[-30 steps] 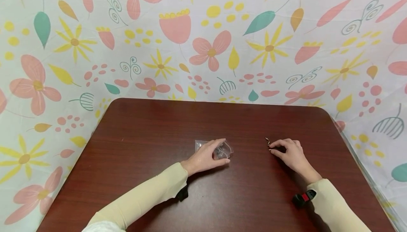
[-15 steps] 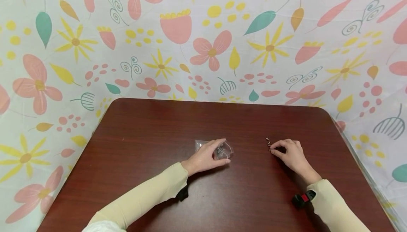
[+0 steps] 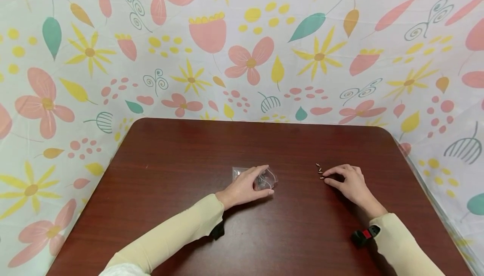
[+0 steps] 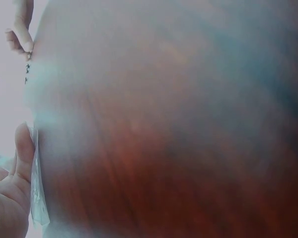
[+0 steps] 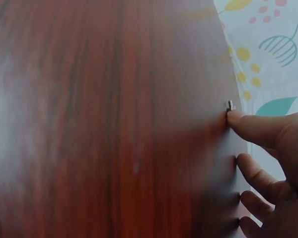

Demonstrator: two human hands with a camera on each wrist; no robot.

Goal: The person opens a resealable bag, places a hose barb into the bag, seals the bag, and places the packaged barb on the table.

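Red-brown wood grain, dark and smooth with a soft sheen, covers the tabletop (image 3: 264,238) in front of you, its far corners rounded. Beyond it hangs a thin white cloth (image 3: 211,64), printed with pink and yellow flowers and teal leaves and lightly creased.

Your left hand (image 3: 245,187) lies over a clear plastic bag (image 3: 270,179) near the middle of the table. The thumb is spread wide from the fingers, which reach across the bag uncurled, so you are covering it rather than grasping it. The film is crinkled and glossy, with thin white curved lines on its right part; what lies inside is too small to make out. From the left wrist, the bag's edge runs alongside your hand, touching it.

Your right hand (image 3: 349,183) is well apart, to the right, beside a short uneven row of tiny metal pieces (image 3: 319,170), slim and shiny. Its thumb and forefinger are bent towards each other with a narrow gap, their tips at the nearest piece; you cannot tell whether they pinch it or merely touch it. The right wrist view shows your other fingers loosely bent and spaced apart.
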